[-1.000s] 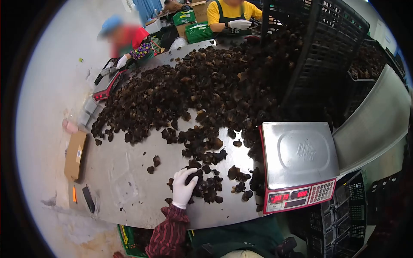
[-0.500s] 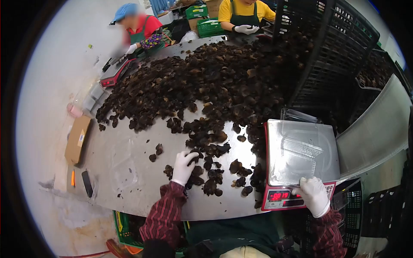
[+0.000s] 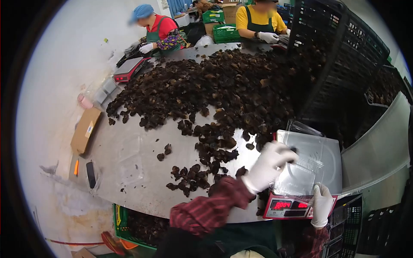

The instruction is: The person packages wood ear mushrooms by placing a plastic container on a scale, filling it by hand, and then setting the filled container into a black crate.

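My left hand [image 3: 269, 167], in a white glove and smeared by motion, reaches over the scale [image 3: 335, 161]. Its fingers are closed, with a dark wood ear mushroom [image 3: 294, 150] showing at the fingertips. Below it a clear plastic tray [image 3: 297, 182] rests on the scale's metal plate. My gloved right hand [image 3: 322, 205] pinches the tray's near right corner. Red digits glow on the scale's display [image 3: 282, 205]. Loose wood ear mushrooms [image 3: 189, 178] lie on the metal table [image 3: 142, 189] to the left.
A large mushroom heap [image 3: 215, 90] covers the far table. A tilted black crate [image 3: 331, 64] rises at the right. Two co-workers stand across, one in a red top [image 3: 165, 28], one in yellow [image 3: 249, 21]. A second scale [image 3: 129, 70], a cardboard box [image 3: 86, 131] and a green crate [image 3: 118, 223] are leftward.
My left hand has moved right from the loose mushrooms to above the tray, carrying a piece. The right hand stays at the tray corner. The display reading has changed, and the view has shifted slightly.
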`<state>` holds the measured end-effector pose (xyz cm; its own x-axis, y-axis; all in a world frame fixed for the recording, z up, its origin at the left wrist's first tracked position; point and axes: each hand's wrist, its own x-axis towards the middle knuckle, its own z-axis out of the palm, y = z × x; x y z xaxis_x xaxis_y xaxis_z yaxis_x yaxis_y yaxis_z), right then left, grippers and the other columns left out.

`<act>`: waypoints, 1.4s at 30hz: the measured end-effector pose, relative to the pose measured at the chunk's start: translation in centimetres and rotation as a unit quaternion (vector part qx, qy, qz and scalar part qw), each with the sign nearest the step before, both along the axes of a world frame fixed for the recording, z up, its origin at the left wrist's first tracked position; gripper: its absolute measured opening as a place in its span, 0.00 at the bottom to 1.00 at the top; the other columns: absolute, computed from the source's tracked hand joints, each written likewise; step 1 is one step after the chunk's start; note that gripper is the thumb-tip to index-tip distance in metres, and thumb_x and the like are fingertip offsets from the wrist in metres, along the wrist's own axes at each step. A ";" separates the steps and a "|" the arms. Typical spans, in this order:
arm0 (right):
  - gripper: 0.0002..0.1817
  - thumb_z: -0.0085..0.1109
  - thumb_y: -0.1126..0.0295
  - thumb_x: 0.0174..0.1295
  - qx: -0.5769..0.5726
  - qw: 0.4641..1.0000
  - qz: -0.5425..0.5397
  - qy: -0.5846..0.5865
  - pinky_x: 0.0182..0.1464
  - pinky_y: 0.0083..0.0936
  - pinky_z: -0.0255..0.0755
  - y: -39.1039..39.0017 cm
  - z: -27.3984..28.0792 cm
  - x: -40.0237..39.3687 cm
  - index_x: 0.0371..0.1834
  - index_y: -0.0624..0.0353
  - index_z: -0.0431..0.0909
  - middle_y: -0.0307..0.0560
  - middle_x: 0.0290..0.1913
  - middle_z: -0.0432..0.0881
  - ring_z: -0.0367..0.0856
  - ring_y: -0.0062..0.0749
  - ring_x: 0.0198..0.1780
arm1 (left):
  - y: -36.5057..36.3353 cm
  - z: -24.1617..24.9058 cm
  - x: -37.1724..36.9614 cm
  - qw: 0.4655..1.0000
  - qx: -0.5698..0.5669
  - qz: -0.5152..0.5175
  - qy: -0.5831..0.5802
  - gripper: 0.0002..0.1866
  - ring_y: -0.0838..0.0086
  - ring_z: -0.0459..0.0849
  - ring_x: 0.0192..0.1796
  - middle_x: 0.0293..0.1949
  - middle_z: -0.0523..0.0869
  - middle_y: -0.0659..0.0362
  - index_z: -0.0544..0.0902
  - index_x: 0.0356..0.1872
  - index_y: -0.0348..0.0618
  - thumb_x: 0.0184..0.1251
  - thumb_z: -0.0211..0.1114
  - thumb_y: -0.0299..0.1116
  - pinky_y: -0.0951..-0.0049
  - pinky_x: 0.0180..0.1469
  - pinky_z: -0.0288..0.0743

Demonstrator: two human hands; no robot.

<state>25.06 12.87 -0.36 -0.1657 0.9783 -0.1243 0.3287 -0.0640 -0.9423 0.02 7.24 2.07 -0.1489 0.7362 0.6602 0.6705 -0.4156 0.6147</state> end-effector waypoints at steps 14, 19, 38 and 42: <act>0.16 0.55 0.62 0.70 0.030 0.999 -0.017 -0.025 0.21 0.14 0.57 0.6 -0.8 0.6 0.40 0.68 0.80 0.35 0.22 0.76 0.65 0.11 0.19 | -4.1 -3.0 -13.6 0.936 -0.226 0.180 0.200 0.35 0.49 0.71 0.62 0.62 0.71 0.48 0.77 0.60 0.56 0.45 0.74 0.45 0.56 0.62 0.69; 0.19 0.55 0.57 0.70 0.050 0.999 -0.012 0.010 0.19 0.16 0.55 0.0 0.6 0.0 0.38 0.66 0.80 0.33 0.18 0.73 0.64 0.12 0.17 | -5.5 -7.9 -19.7 0.894 -0.373 0.133 0.208 0.40 0.40 0.54 0.73 0.74 0.56 0.50 0.65 0.70 0.73 0.52 0.70 0.56 0.44 0.69 0.56; 0.22 0.60 0.85 0.52 0.328 0.911 0.141 -0.205 0.31 0.27 0.67 0.9 2.3 -0.3 0.51 0.56 0.83 0.48 0.22 0.71 0.71 0.30 0.24 | -2.2 1.8 -6.4 0.990 -0.095 -0.100 -0.017 0.14 0.61 0.81 0.46 0.43 0.82 0.55 0.84 0.40 0.43 0.50 0.65 0.22 0.68 0.50 0.76; 0.22 0.57 0.87 0.53 0.327 0.913 0.150 -0.191 0.32 0.26 0.67 1.0 2.0 -0.1 0.51 0.57 0.83 0.48 0.23 0.73 0.71 0.30 0.25 | 0.7 1.1 2.3 0.967 -0.113 -0.147 0.172 0.12 0.60 0.79 0.48 0.46 0.79 0.56 0.80 0.39 0.48 0.52 0.68 0.32 0.64 0.47 0.75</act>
<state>24.98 13.86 1.61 -0.5057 0.7815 0.3654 0.5511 0.6185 -0.5601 2.34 7.93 3.19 0.2890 0.8447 0.4505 0.7240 -0.5007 0.4744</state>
